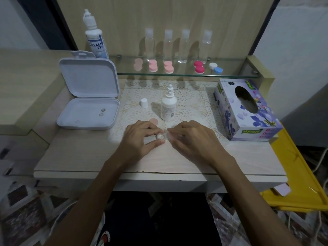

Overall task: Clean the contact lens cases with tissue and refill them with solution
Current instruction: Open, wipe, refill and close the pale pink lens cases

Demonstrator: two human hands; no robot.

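A small clear lens case (161,136) is held just above the worktop (88,157), near the middle, a bit back from the front edge. It is pinched by the left hand (140,137), thumb below and curled fingers (156,128) above, around one well. The right hand (191,137) meets it from the other side; its fingers (173,130) are bent toward the case w/ something pale and blurred at the tips. Whether that is tissue or the case's other well cannot be told.

A loose pink cap (153,121) lies on the lace mat (188,103) just behind the left hand. The small solution bottle (168,105) stands uncapped just behind the hands, its white cap (144,103) set apart to its left. The tissue box (246,110) sits at the right edge.

Handling, as judged: the case is v. light, stiff plastic, prob. slick if wet, so it could be flicked away easily. Best held by the rim of one well or the bridge between wells, w/ the open side kept up for refilling. The bottle looks soft-walled and should be taken at mid-body and squeezed gently; being narrow and tall, it could be knocked over.
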